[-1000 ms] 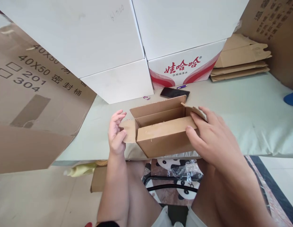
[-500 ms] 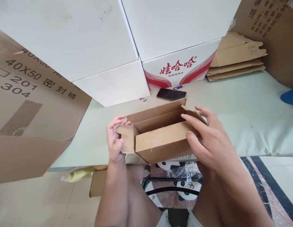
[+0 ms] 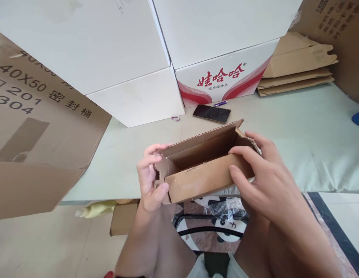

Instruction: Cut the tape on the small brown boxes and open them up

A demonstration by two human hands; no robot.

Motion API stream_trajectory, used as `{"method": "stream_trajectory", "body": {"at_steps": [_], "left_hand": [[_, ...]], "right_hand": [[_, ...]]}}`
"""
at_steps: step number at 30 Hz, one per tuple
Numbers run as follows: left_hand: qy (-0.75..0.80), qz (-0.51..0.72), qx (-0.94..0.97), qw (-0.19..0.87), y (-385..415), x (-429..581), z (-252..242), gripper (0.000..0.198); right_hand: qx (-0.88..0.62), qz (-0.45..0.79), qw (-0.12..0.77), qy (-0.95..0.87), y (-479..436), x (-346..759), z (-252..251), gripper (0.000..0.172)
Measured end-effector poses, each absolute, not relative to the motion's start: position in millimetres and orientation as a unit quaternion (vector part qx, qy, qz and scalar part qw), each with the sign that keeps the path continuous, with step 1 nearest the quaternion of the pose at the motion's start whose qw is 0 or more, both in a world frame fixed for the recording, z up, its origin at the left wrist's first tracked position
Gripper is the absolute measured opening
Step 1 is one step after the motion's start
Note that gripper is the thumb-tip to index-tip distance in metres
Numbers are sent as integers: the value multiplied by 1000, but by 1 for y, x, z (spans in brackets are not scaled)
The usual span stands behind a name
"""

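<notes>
I have the open cardboard box (image 3: pixel 197 181) at the centre of the frame, over the near edge of the pale green worktop (image 3: pixel 301 146); I can't tell whether it rests there. Its mouth faces up, flaps spread, and I see bare brown walls running down into shadow, the bottom hidden from me. My hands are apart, one at each end: the left hand (image 3: pixel 150 181) is clamped on the left flap, thumb in front, fingers behind; the right hand (image 3: pixel 262 166) grips the right end, thumb pressed to the near flap.

Beyond the box I have a phone (image 3: pixel 212 114), with a purple pen (image 3: pixel 220 104) just beside it. Behind those, at upper centre, stands a white carton with red lettering (image 3: pixel 222 79), another carton (image 3: pixel 226 27) stacked on it; their contents don't show. A big brown carton (image 3: pixel 31 143) fills the left edge; flattened boxes (image 3: pixel 298 61) lie piled at upper right.
</notes>
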State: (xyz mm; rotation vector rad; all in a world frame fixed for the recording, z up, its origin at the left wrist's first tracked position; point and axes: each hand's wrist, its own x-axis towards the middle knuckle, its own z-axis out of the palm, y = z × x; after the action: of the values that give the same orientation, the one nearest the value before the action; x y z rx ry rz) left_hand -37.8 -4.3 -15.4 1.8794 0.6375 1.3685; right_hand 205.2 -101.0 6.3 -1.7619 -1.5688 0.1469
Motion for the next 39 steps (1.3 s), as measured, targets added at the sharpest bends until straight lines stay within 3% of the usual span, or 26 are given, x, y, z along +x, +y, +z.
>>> {"method": "stream_trajectory", "body": {"at_steps": [5, 9, 14, 18, 23, 28, 30, 33, 36, 39], "left_hand": [[247, 571, 706, 338, 3, -32, -21, 46], [235, 583, 692, 354, 4, -31, -22, 48], [242, 575, 710, 326, 4, -33, -23, 38], [209, 550, 715, 377, 3, -37, -23, 57], [205, 519, 730, 395, 4, -46, -26, 32], [243, 531, 716, 382, 5, -46, -38, 44], [277, 545, 710, 348, 5, -44, -41, 49], [302, 537, 712, 337, 9, -44, -38, 36], [276, 504, 740, 350, 16, -46, -32, 17], [220, 469, 775, 361, 23, -49, -28, 13]], "right_hand": [[-591, 84, 551, -583, -93, 205, -1, 7], [-531, 44, 667, -520, -93, 200, -15, 24], [-434, 46, 748, -500, -87, 197, -23, 35], [-398, 80, 757, -512, -83, 197, -23, 35], [-399, 98, 752, -516, -81, 198, -28, 31], [-467, 108, 704, -523, -85, 199, -36, 30], [-500, 90, 684, -523, -84, 199, -38, 23], [-515, 48, 675, -527, -79, 198, -42, 7], [-523, 36, 659, -539, -73, 198, -49, 24], [-570, 54, 630, -524, -72, 199, -55, 33]]}}
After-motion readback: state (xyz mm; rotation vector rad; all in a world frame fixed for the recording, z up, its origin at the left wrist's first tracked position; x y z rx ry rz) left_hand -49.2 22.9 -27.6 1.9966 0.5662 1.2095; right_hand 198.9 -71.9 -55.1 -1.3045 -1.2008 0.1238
